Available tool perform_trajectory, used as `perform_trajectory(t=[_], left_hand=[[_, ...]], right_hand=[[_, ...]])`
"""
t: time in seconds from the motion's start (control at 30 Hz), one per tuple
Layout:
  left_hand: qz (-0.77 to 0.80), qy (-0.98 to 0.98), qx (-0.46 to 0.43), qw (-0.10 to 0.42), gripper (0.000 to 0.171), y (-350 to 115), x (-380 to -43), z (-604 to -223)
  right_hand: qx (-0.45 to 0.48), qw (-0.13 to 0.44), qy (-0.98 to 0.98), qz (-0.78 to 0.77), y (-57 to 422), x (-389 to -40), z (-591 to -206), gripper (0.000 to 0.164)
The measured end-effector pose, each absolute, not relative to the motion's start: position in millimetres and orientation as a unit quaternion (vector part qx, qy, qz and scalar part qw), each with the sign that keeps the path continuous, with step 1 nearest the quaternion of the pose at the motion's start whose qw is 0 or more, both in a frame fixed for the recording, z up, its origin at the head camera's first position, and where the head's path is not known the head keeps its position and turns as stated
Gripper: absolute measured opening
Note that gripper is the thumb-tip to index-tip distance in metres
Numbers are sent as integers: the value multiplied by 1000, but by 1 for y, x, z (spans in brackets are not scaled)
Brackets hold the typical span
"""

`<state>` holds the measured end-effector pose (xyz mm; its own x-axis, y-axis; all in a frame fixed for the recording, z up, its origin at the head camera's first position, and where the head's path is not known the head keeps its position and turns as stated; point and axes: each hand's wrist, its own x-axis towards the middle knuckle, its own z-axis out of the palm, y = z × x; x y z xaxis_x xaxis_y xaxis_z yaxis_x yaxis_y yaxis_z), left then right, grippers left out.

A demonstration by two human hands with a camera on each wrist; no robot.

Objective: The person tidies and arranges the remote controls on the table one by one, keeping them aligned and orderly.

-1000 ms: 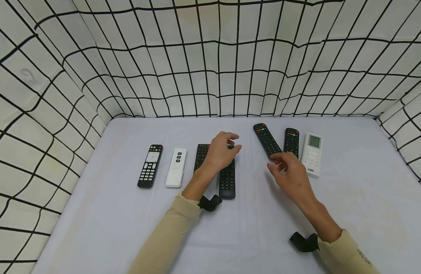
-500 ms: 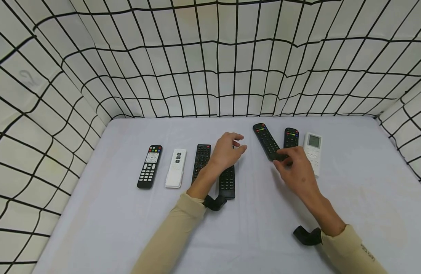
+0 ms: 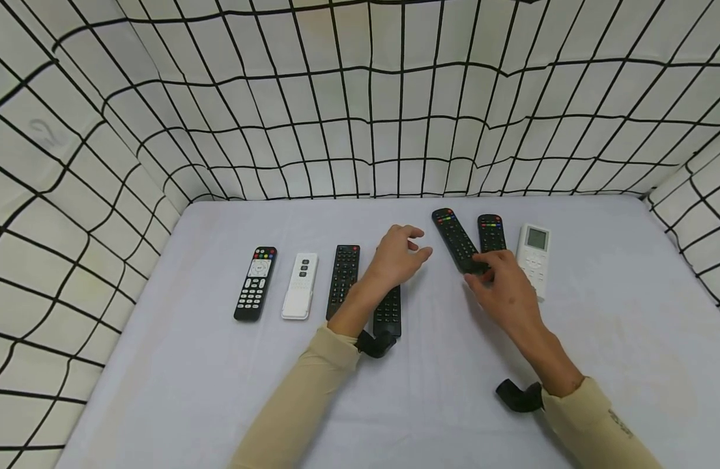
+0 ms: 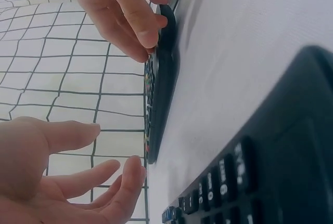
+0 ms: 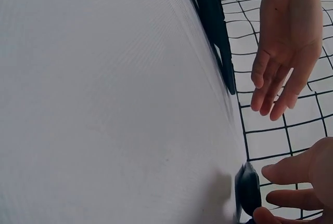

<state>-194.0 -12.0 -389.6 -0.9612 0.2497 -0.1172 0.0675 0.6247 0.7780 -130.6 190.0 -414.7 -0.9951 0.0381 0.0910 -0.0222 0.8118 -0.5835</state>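
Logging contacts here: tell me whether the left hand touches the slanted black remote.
Apart. The head view shows white cloth between the left hand and the slanted black remote.

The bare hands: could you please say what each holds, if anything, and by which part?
The right hand seems to pinch the most slanted long black remote by its near end; the left hand holds nothing.

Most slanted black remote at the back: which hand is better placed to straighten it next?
Right, I'd judge. The right hand has its fingers at the near end of the slanted black remote, while the left hand hangs apart from it, holding nothing.
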Motion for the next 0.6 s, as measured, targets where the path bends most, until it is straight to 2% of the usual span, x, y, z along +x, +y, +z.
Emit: perform_trajectory(t=[0.6], left_hand=[[402,902,85,128,48,-3,-201,-393]], right_hand=[[-34,53,-961,269,187,-137,-412,41]])
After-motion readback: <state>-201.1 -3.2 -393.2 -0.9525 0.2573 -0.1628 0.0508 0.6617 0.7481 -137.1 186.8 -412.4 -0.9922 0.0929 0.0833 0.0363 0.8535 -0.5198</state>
